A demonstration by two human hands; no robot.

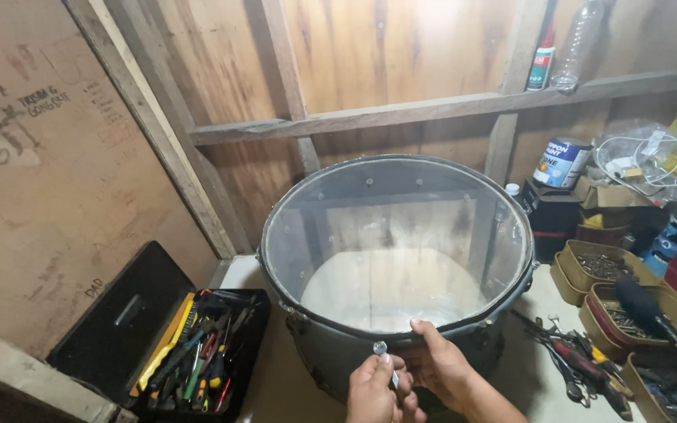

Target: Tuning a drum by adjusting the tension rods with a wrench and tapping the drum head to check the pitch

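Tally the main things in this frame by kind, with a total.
Drum: 1
Open black toolbox: 1
Hands, left hand and right hand: 2
Paint can: 1
Clear plastic bottle: 1
Total: 6

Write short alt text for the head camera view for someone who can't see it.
Two hands work at the near rim of a large drum with a clear head: the left hand holds a small metal drum key, the right hand grips the rim. An open toolbox sits left.
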